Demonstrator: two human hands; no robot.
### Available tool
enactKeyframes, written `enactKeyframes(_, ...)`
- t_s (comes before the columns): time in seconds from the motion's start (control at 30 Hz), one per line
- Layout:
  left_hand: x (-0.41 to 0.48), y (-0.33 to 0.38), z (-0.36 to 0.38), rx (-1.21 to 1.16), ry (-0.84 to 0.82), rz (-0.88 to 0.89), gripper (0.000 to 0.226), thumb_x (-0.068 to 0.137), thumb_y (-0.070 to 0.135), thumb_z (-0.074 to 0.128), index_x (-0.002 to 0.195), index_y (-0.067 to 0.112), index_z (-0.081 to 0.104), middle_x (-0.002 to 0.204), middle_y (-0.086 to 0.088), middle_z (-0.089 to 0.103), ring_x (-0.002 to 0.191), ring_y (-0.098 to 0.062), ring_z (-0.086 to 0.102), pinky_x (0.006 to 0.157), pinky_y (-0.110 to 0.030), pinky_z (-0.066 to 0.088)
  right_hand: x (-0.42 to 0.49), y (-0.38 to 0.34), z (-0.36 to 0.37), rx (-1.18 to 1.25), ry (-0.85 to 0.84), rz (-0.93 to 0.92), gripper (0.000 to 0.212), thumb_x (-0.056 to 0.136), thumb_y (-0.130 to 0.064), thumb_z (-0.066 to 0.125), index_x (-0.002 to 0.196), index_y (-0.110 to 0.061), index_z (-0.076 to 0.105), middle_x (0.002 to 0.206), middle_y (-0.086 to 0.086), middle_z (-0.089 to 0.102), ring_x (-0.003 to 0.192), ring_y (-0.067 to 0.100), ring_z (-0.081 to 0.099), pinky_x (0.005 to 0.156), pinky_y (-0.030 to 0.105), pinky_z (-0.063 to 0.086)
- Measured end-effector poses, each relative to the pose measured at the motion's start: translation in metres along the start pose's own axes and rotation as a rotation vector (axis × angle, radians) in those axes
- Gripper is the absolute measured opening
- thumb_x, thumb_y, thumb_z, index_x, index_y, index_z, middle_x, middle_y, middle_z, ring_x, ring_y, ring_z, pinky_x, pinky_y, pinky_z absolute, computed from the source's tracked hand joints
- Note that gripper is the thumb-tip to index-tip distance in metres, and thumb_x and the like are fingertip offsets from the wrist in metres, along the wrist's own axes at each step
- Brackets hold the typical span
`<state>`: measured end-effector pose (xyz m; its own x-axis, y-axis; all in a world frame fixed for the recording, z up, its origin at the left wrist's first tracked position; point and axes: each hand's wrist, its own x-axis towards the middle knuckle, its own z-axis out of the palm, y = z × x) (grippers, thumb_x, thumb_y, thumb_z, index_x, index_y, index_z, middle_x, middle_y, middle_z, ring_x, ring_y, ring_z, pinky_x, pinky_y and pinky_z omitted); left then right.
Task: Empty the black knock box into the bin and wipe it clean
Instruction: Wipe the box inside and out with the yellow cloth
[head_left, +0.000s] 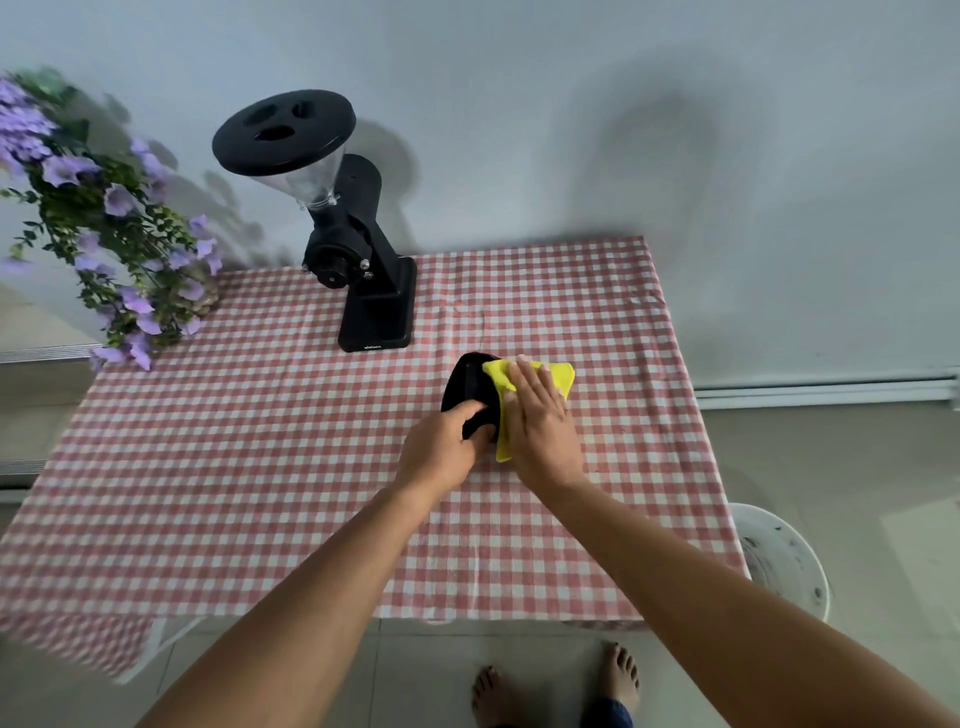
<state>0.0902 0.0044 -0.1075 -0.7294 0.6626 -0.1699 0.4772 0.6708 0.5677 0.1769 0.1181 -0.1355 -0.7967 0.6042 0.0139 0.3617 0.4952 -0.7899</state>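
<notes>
Seen from the head camera, the person is standing at the table (260, 467) with both arms stretched out, and the black knock box (467, 387) is sitting on the checked cloth just in front of the coffee grinder (363, 249), a little to the grinder's right.

The left hand (441, 449) is gripping the near edge of the knock box — its fingers (470, 410) are curled over the rim, steadying it.

The right hand (540, 415) is pressing flat on a yellow cloth (563, 374), fingers spread rather than clenched, so the cloth is being pinned under the palm, not pinched. The cloth is draping over the right side of the box, touching it.

What the coming stroke is hinging on, I'd say, is that the box is lying directly to the left of the wiping hand and between the two hands — the right hand is nearer to the uncleaned black surface and would need to sweep leftward across it.

The white bin (784, 561) is standing on the floor, well away from the grinder, past the table's right near corner. Whether the box is already emptied, I cannot tell; its inside is hidden.
</notes>
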Motion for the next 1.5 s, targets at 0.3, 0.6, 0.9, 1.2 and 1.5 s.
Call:
enactKeyframes(0.3,-0.003,-0.006,-0.001,-0.082,-0.029,0.062,0.042,0.095,0.032,0.065,0.136,0.027,0.055,0.078,0.009,0.068,0.061,-0.005,0.064,0.054,-0.016,0.053,0.022,0.012,-0.014,0.248,0.011,0.262,0.046,0.103,-0.042,0.024,0.141,-0.030,0.047,0.141,-0.005,0.054,0.129,0.017,0.049,0.100,0.028,0.038)
enactKeyframes(0.6,0.012,-0.001,0.002,-0.191,0.061,-0.226,0.050,0.097,0.033,0.063,0.144,0.019,0.053,0.124,-0.005,0.070,0.103,-0.020,0.069,0.075,-0.025,0.057,-0.014,0.007,0.006,0.184,0.114,0.114,0.046,0.105,-0.037,0.029,0.148,-0.026,0.039,0.156,-0.010,0.033,0.147,0.008,0.019,0.120,0.035,0.023)
enactKeyframes(0.9,-0.002,-0.009,0.010,-0.202,0.115,-0.167,0.045,0.098,0.027,0.062,0.143,0.023,0.055,0.130,-0.001,0.068,0.116,-0.021,0.065,0.088,-0.028,0.057,0.002,0.012,0.002,0.248,0.079,0.242,0.048,0.100,-0.045,0.025,0.132,-0.028,0.056,0.134,-0.004,0.060,0.129,0.017,0.051,0.107,0.042,0.042)
enactKeyframes(1.2,0.002,0.000,0.009,-0.116,0.127,-0.132,0.043,0.098,0.027,0.062,0.141,0.024,0.057,0.114,-0.001,0.074,0.095,-0.017,0.069,0.070,-0.019,0.053,0.006,-0.003,0.003,0.193,0.091,0.165,0.044,0.101,-0.041,0.033,0.134,-0.022,0.057,0.137,-0.003,0.058,0.131,0.015,0.048,0.112,0.039,0.035)
enactKeyframes(1.5,0.003,-0.006,0.014,-0.129,0.118,-0.108,0.045,0.099,0.022,0.061,0.143,0.022,0.055,0.116,-0.002,0.074,0.096,-0.017,0.070,0.070,-0.014,0.053,0.008,-0.013,-0.008,0.283,0.053,0.222,0.045,0.099,-0.041,0.033,0.134,-0.023,0.057,0.137,-0.006,0.058,0.126,0.014,0.050,0.109,0.039,0.039)
